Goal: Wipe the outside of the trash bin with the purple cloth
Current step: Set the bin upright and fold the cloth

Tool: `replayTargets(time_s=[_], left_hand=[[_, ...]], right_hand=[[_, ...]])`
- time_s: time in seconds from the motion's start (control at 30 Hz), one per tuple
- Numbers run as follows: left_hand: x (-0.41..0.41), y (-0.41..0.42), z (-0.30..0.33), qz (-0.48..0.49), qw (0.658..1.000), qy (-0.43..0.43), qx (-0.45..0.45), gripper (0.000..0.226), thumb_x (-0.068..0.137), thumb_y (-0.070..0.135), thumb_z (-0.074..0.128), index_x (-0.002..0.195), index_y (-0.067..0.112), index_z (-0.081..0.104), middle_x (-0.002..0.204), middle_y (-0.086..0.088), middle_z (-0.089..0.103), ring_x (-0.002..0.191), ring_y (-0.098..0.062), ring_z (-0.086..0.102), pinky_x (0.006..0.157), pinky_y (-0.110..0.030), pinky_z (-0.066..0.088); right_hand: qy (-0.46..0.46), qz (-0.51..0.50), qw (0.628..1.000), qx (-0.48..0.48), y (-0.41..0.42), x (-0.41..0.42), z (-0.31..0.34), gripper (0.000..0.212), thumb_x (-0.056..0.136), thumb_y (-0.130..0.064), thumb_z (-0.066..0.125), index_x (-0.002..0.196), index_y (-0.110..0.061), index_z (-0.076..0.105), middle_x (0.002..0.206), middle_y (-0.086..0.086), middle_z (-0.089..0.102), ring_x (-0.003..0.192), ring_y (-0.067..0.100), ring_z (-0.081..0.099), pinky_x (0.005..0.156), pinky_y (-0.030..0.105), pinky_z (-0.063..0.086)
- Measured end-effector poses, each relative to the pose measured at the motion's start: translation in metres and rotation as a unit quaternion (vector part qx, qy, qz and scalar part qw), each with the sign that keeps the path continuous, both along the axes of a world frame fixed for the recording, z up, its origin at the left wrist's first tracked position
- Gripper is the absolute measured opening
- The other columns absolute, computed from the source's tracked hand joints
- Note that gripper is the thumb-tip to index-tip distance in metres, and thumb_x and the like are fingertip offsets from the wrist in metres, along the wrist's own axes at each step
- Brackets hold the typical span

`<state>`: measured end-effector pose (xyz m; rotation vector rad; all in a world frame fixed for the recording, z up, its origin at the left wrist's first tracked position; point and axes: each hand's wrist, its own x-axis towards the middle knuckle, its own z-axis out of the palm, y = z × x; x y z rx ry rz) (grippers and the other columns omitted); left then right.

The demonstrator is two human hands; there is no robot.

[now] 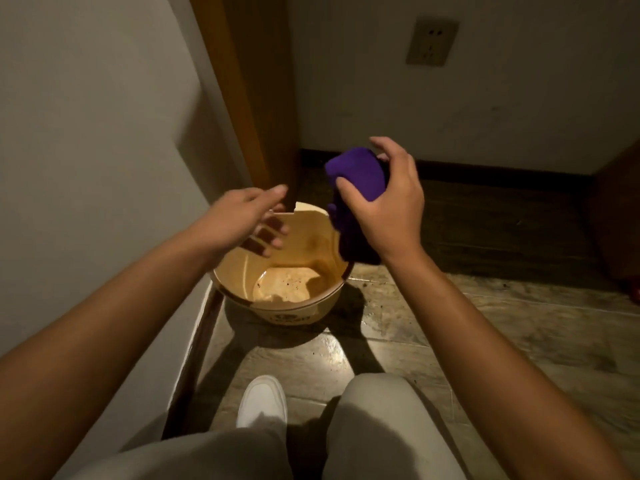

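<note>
A round beige trash bin (294,315) stands on the floor in the corner by the left wall, its stained inside showing from above. My left hand (247,216) hovers over the bin's far left rim with fingers spread and nothing in it. Over the bin's right rim, my right hand (388,206) grips the bunched purple cloth (358,178). Part of the cloth hangs down past the rim and hides its far right edge.
A white wall (86,150) runs close on the left, with a wooden door frame (242,91) behind the bin. The far wall carries a socket (431,41). My knees and a white shoe (263,400) sit on the wood-pattern floor (485,306) in front.
</note>
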<state>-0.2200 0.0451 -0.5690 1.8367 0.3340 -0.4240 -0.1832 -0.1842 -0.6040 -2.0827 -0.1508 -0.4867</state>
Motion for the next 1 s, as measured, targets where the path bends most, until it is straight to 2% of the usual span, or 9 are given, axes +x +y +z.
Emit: replayTargets(time_s=[0.13,0.3,0.43,0.5,0.57,0.67,0.77,0.9,1.0], left_hand=[[0.007,-0.052,0.042,-0.028,0.986,0.075,-0.144,0.071,0.092,0.075,0.044,0.125,0.015,0.061,0.112,-0.019,0.075,0.095,-0.036,0.078,0.072,-0.042,0.063],[-0.022,-0.07,0.099,0.056,0.987,0.087,-0.12,0.057,0.096,0.072,0.041,0.131,0.032,0.06,0.116,0.003,0.069,0.099,-0.017,0.069,0.075,-0.036,0.058],[-0.04,-0.069,0.172,0.091,0.964,0.07,-0.239,0.057,0.083,0.06,0.065,0.131,0.03,0.064,0.123,0.003,0.071,0.101,-0.007,0.075,0.08,-0.027,0.061],[-0.043,-0.072,0.211,0.088,0.963,0.057,-0.247,0.068,0.078,0.049,0.075,0.139,0.022,0.06,0.129,0.0,0.072,0.11,-0.007,0.072,0.092,-0.03,0.059],[-0.042,-0.078,0.257,0.056,0.971,0.047,-0.228,0.063,0.08,0.04,0.079,0.138,0.024,0.061,0.121,0.005,0.076,0.109,-0.007,0.073,0.088,-0.027,0.06],[-0.043,-0.084,0.315,0.019,0.983,0.01,-0.184,0.043,0.089,0.028,0.078,0.13,0.024,0.068,0.11,0.012,0.079,0.104,-0.006,0.074,0.079,-0.021,0.059],[-0.045,-0.088,0.371,0.016,0.989,-0.025,-0.148,0.02,0.094,0.026,0.073,0.114,0.031,0.073,0.1,0.017,0.079,0.097,-0.006,0.075,0.071,-0.019,0.058],[-0.045,-0.084,0.437,-0.013,0.988,-0.058,-0.146,0.013,0.095,0.032,0.07,0.105,0.035,0.078,0.105,0.004,0.08,0.102,-0.017,0.075,0.081,-0.033,0.062],[-0.032,-0.074,0.49,-0.074,0.983,-0.043,-0.161,0.014,0.092,0.04,0.069,0.102,0.039,0.079,0.105,0.002,0.079,0.102,-0.017,0.075,0.084,-0.032,0.062]], right_hand=[[0.056,0.011,0.981,0.187,0.018,-0.009,0.044,0.069,0.083,-0.042,0.083,0.143,-0.031,0.05,0.136,-0.01,0.057,0.121,0.003,0.057,0.093,0.018,0.053],[0.231,-0.041,0.864,0.446,0.025,-0.02,0.115,0.074,0.085,-0.035,0.083,0.15,-0.037,0.047,0.129,-0.02,0.058,0.112,0.007,0.067,0.086,0.027,0.06],[0.255,-0.067,0.855,0.446,0.025,-0.047,0.186,0.069,0.085,-0.042,0.082,0.147,-0.042,0.05,0.128,-0.021,0.063,0.109,0.004,0.07,0.084,0.028,0.062],[0.262,-0.068,0.856,0.441,0.025,-0.062,0.223,0.065,0.082,-0.047,0.083,0.141,-0.044,0.054,0.122,-0.018,0.069,0.107,0.004,0.072,0.083,0.029,0.063],[0.269,-0.079,0.849,0.448,0.022,-0.073,0.269,0.063,0.078,-0.047,0.085,0.134,-0.037,0.059,0.116,-0.015,0.074,0.104,0.009,0.074,0.077,0.027,0.062],[0.281,-0.094,0.838,0.459,0.013,-0.08,0.334,0.071,0.068,-0.05,0.088,0.128,-0.023,0.062,0.112,-0.005,0.075,0.096,0.011,0.077,0.07,0.023,0.06],[0.307,-0.079,0.855,0.411,-0.002,-0.083,0.394,0.071,0.063,-0.055,0.088,0.123,-0.027,0.061,0.116,-0.002,0.072,0.095,0.009,0.076,0.069,0.024,0.06],[0.341,-0.022,0.866,0.364,-0.023,-0.076,0.465,0.068,0.064,-0.062,0.085,0.121,-0.033,0.063,0.118,-0.005,0.073,0.099,0.007,0.074,0.074,0.025,0.06],[0.379,0.068,0.863,0.325,-0.042,-0.066,0.52,0.058,0.071,-0.061,0.081,0.119,-0.032,0.069,0.117,-0.003,0.076,0.106,0.015,0.074,0.083,0.031,0.058]])
